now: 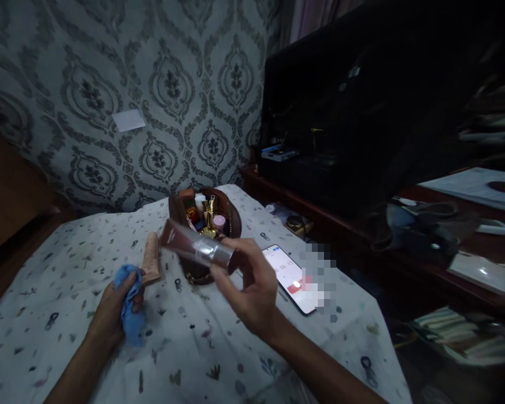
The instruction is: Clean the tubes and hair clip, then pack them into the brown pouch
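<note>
One silver-capped cosmetic tube [187, 243] is pinched in my right grip [255, 286] near the brown bag [234, 217]; my left grip [109, 311] clutches a blue cloth [132, 324] beside a beige tube [151, 255].

left hand [110, 308]: bare | right hand [256, 287]: bare | forearms [320, 362]: bare, slender, tapered

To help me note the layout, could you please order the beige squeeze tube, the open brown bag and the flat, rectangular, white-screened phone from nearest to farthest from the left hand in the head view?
From the left hand:
1. Beige squeeze tube, right by the fingertips.
2. Open brown bag, farther right and back.
3. White-screened phone, farthest right.
</note>
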{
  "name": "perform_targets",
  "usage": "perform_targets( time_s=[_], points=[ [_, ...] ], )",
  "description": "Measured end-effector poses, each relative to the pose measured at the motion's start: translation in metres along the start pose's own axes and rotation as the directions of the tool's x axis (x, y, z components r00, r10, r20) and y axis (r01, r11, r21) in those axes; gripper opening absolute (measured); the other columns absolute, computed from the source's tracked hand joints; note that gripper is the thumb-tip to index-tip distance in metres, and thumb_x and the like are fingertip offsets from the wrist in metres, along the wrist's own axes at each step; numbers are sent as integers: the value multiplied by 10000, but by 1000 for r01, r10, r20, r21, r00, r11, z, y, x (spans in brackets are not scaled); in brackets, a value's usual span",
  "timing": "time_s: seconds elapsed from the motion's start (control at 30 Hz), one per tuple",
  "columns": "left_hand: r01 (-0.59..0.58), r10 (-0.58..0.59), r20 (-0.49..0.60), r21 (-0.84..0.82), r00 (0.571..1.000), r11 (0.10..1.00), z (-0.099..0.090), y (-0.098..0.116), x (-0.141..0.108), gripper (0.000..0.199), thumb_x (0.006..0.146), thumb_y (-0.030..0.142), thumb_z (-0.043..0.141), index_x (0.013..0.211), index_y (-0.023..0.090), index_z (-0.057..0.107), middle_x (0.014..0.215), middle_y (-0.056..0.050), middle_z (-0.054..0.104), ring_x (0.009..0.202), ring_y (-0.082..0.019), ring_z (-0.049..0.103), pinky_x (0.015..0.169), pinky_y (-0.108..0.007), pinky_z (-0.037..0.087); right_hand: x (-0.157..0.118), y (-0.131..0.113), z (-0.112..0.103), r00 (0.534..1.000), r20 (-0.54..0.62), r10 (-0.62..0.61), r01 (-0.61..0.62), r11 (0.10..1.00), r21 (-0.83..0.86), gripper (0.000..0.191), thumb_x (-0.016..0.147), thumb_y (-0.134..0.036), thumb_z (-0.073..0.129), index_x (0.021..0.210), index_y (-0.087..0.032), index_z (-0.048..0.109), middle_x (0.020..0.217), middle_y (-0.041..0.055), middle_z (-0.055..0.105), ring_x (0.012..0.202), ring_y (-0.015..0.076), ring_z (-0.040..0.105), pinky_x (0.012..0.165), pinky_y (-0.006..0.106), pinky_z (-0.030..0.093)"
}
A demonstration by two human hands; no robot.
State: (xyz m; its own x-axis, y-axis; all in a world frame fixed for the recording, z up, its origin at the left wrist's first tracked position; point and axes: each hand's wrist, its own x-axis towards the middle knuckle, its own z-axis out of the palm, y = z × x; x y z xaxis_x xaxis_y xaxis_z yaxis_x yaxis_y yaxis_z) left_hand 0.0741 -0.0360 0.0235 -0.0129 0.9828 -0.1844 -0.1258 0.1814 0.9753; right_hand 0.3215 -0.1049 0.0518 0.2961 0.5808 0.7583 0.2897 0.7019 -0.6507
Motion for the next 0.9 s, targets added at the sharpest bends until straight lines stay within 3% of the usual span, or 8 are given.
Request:
perform_targets(
  time_s=[0.07,0.13,0.33,0.47,0.53,0.7,0.77,0.9],
  points=[
    [-3,3,-2,12,1000,1000,1,-1,1,557,562,571,886,887,190,641,485,79,493,403,-73,402,362,-159,321,12,9,-8,996,-90,2,-10,996,-85,329,888,-209,678,1198,-281,592,1011,41,607,794,164,587,663,292,515],
    [-17,17,2,34,1000,999,2,-3,2,516,575,574,875,845,196,651,479,76,485,404,-68,393,369,-157,326,24,19,-12,995,-103,-20,4,988,-154,285,898,-230,666,1173,-276,609,944,24,601,792,169,586,702,314,520],
    [20,-24,35,99,999,995,3,-3,0,377,606,551,851,709,238,668,489,55,498,412,-85,390,371,-186,335,53,25,-18,990,-18,-141,131,950,-283,189,904,-230,645,1090,-250,614,867,-1,593,743,152,592,731,314,529],
    [29,-31,18,90,999,996,7,-2,-3,344,593,506,854,677,232,663,480,52,489,394,-98,405,365,-206,327,58,25,-20,979,-12,-202,182,906,-383,157,907,-223,634,1060,-250,606,843,-8,574,712,151,579,717,304,508],
    [42,-44,20,94,999,995,8,-4,-3,361,599,500,853,675,212,648,472,46,489,389,-106,419,369,-214,330,57,32,-16,979,63,-194,202,878,-434,142,914,-214,619,1053,-241,606,880,10,581,729,156,585,711,298,494],
    [56,-66,58,159,996,986,1,-14,2,451,599,542,847,773,183,637,494,37,527,397,-116,445,377,-217,350,59,48,0,928,372,3,264,701,-663,84,913,-200,647,993,-214,625,955,70,640,884,221,594,739,313,442],
    [52,-73,104,196,992,979,-3,-19,4,476,634,579,823,807,180,629,510,40,541,418,-119,470,403,-218,375,61,46,1,906,410,100,260,634,-728,142,904,-272,698,1011,-209,628,942,70,662,900,235,595,737,311,415],
    [50,-97,157,279,983,959,-4,-25,5,526,662,644,776,850,174,631,509,46,549,428,-116,484,432,-225,389,65,34,-4,862,420,284,175,612,-771,220,933,-361,666,1092,-216,617,961,44,687,816,203,622,633,280,341]
  ],
)
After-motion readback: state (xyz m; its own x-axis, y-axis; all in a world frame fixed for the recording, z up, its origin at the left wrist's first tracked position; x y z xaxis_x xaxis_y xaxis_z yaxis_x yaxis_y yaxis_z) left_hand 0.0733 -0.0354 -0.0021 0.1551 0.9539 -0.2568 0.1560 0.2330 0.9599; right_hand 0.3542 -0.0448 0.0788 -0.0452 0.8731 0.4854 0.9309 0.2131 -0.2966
